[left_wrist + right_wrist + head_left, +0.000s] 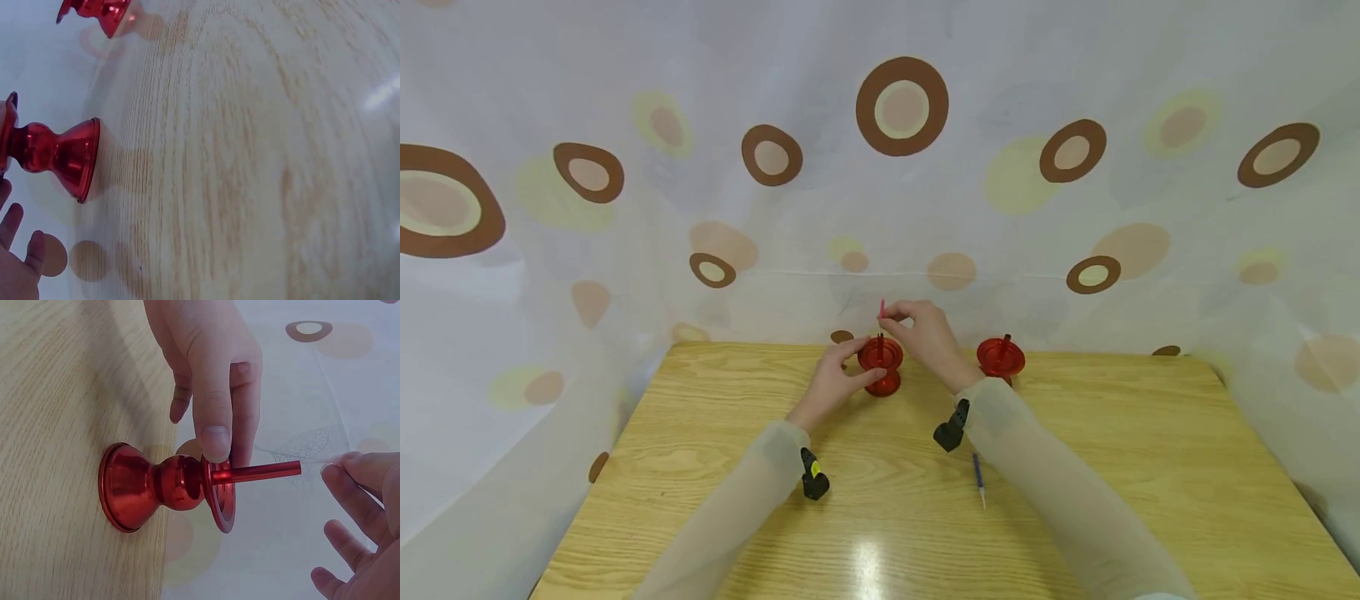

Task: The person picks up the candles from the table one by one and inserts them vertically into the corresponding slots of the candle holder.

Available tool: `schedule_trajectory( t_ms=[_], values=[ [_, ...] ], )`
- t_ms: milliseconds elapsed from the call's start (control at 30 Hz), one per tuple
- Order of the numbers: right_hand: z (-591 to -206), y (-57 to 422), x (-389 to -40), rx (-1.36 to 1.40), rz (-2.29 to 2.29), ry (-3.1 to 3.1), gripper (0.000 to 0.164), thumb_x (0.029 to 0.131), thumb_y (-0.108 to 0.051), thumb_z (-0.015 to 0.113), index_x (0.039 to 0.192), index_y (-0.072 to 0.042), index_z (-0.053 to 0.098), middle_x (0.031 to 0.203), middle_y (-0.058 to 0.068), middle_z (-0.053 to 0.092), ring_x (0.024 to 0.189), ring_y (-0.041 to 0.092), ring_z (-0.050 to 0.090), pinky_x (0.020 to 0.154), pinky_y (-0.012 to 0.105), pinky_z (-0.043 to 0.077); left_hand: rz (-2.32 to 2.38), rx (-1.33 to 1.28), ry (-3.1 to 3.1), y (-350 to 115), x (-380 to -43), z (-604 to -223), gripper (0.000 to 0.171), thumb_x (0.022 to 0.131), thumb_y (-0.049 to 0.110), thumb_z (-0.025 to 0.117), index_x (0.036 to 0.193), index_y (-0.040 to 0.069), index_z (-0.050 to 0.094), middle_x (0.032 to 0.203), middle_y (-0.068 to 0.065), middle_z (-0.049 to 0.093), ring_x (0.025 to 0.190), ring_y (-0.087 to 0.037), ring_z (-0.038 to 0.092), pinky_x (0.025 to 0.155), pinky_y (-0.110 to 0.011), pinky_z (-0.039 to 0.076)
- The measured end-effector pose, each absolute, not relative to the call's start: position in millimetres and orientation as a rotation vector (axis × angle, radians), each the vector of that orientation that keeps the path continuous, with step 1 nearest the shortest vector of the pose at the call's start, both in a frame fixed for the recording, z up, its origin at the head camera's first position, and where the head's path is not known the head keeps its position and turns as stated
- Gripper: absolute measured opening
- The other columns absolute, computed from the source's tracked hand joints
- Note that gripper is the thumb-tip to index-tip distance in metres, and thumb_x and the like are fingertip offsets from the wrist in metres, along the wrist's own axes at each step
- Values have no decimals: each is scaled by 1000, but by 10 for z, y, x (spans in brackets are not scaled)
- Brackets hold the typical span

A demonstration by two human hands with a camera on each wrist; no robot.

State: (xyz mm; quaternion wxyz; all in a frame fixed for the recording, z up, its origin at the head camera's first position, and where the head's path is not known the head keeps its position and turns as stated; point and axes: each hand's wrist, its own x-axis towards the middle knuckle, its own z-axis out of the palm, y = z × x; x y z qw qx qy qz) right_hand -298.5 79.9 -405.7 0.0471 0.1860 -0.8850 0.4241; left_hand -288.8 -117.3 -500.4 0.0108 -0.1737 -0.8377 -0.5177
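A red metal candle holder (891,356) with a dish and an upright tube (262,472) stands at the back of the table. My left hand (835,379) grips the dish's rim between thumb and fingers, as the right wrist view shows. Just above the tube, my right hand (927,335) pinches a thin pink candle (882,307) upright between thumb and forefinger. Its pale tip (315,460) points down at the tube's mouth, apart from it. In the left wrist view, the holder's base (80,159) rests on the table, with the dish partly cut off.
A second red candle holder (1002,358) stands to the right, partly behind my right forearm. A thin blue candle with a white tip (978,475) lies nearer on the wooden table (715,467). Behind hangs a patterned cloth (820,217).
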Motion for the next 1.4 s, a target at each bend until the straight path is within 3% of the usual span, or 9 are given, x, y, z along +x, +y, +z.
schedule_trajectory(
  t_ms=[267, 933, 1400],
  values=[
    [-4040, 799, -3004, 582, 1260, -2701, 18, 103, -18, 68, 108, -5, 78, 110, 9, 77, 111, 31, 66, 102, 52, 50, -1620, -540, -2613, -1158, -2913, -4982, 67, 93, 28, 81, 151, 8, 55, 153, -8, 56, 143, -29, 48, 112, -57, 44],
    [-4078, 792, -3014, 641, 1209, -2690, 17, 102, -13, 68, 110, -1, 78, 108, 12, 78, 107, 31, 68, 101, 53, 52, -1599, -564, -2608, -1162, -2912, -4988, 67, 93, 24, 82, 150, 4, 55, 151, -12, 57, 143, -30, 49, 117, -54, 39],
    [-4145, 788, -3017, 626, 1260, -2675, 21, 102, -16, 69, 111, 0, 78, 109, 12, 78, 110, 31, 68, 102, 53, 51, -1606, -565, -2606, -1165, -2892, -4992, 66, 93, 24, 82, 150, 3, 55, 151, -13, 57, 142, -30, 49, 114, -55, 42]
  ],
)
